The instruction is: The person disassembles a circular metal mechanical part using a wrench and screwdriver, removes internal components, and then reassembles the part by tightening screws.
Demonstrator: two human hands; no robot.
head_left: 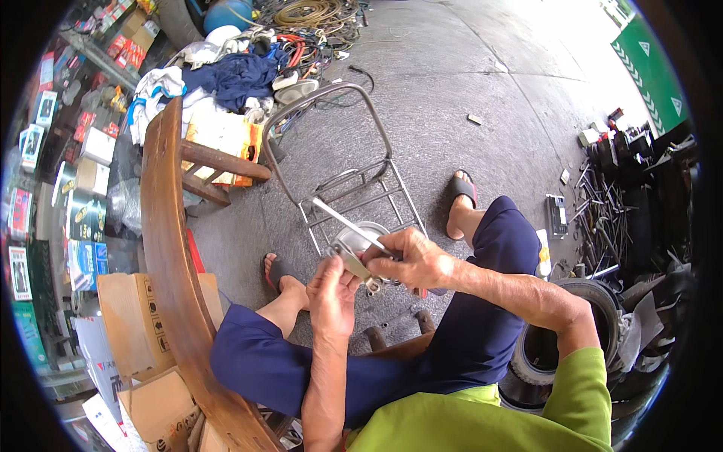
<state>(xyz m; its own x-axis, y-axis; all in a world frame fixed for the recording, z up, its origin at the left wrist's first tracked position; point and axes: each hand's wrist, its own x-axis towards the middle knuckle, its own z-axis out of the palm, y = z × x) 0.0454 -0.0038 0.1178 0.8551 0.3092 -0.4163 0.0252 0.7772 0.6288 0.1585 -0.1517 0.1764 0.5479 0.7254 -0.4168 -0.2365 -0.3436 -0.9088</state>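
Silver metal parts (352,264) between bare fingers (329,277)

Strong daylight pours in from one o'clock, bleaching the concrete floor (546,53) there toward white; nearer the centre it turns an even grey under soft, faint shadows. The slim metal bar (339,216) at mid-dial catches a pale sheen. Around four o'clock the tyre (602,303) sits in gloom. Fisheye curvature warps the packaged boxes (21,213) at nine, soft beside the black rim.
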